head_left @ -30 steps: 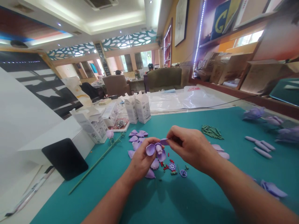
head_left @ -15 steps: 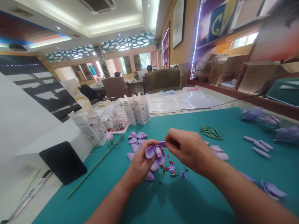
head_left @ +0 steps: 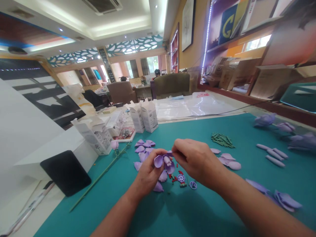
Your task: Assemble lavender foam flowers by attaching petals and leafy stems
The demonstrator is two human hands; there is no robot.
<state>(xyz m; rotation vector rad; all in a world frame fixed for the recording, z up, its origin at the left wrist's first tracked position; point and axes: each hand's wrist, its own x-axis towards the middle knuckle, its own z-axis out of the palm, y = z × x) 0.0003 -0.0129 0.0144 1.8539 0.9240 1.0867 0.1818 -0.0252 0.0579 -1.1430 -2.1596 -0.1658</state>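
Note:
My left hand (head_left: 147, 171) is closed around a half-built purple toy flower (head_left: 165, 163), whose petals stick up above my fingers. My right hand (head_left: 195, 158) pinches a single purple petal (head_left: 170, 153) and holds it against the flower's top edge. Both hands hover just above the teal mat (head_left: 172, 210). Under them lie loose purple petals (head_left: 144, 146), small red pegs (head_left: 174, 177) and purple wheel-shaped pieces (head_left: 181, 178).
A green stem with a bud (head_left: 103, 169) lies to the left. Green sticks (head_left: 222, 140) are piled behind, more petals (head_left: 228, 161) and purple flowers (head_left: 268, 120) to the right. White cartons (head_left: 148, 115) and a black pad (head_left: 65, 172) stand at the left.
My right hand has moved slightly left, bringing the petal closer against the flower in my left hand. The view has shifted a little.

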